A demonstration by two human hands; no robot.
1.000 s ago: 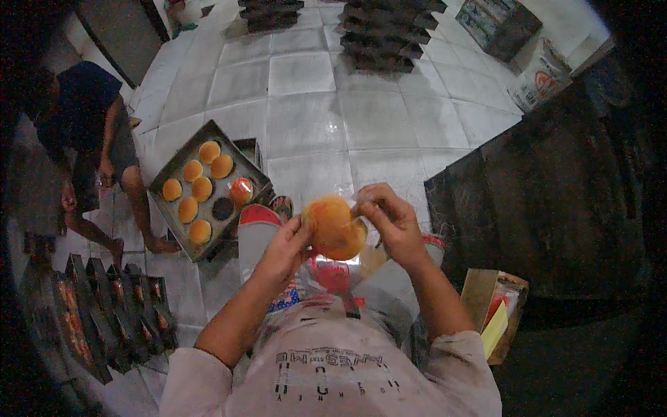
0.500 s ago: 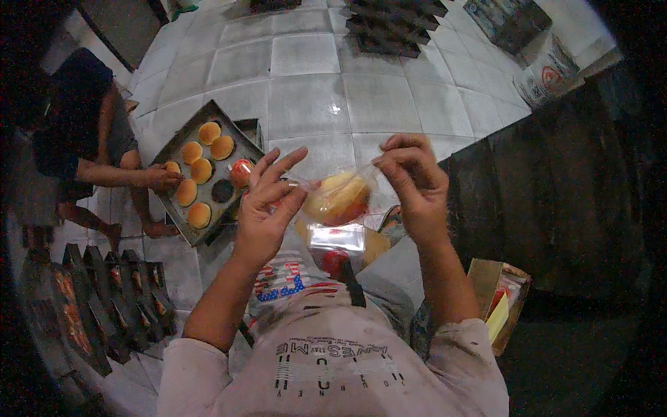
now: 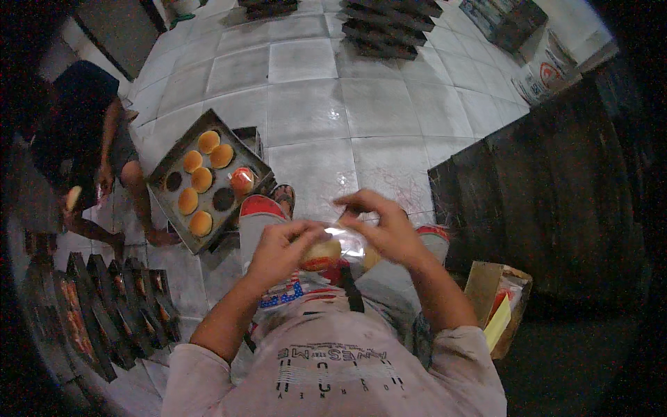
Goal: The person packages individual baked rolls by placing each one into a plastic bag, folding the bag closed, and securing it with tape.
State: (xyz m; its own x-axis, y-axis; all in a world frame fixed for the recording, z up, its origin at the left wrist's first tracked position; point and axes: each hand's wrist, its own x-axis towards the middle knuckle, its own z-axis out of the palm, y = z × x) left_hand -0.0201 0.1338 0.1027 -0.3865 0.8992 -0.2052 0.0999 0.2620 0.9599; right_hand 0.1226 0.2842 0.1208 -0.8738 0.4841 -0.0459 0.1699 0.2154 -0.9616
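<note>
Over my lap, a yellow-brown bun (image 3: 321, 258) sits in a clear plastic bag with a red print. My left hand (image 3: 281, 249) is closed on the bagged bun, thumb on top. My right hand (image 3: 389, 233) is at the other side of the bag, its fingers bent and pinched at the plastic, partly blurred. Shiny clear plastic (image 3: 349, 244) shows between and beneath my hands, on my lap. Ahead on the left, a dark metal baking tray (image 3: 182, 222) holds several bare buns and one wrapped bun (image 3: 242, 181).
A co-worker sits at the left, a bun (image 3: 73, 197) in one hand. Dark racks or trays (image 3: 104, 306) stand at lower left. On the right are a large dark block (image 3: 528, 187) and a cardboard box (image 3: 479, 285) with packets. Stacked black trays (image 3: 385, 31) stand far ahead.
My hands came down and toward my body with the bagged bun, and the bag is no longer stretched up between them. The co-worker's hand left the tray with a bun.
</note>
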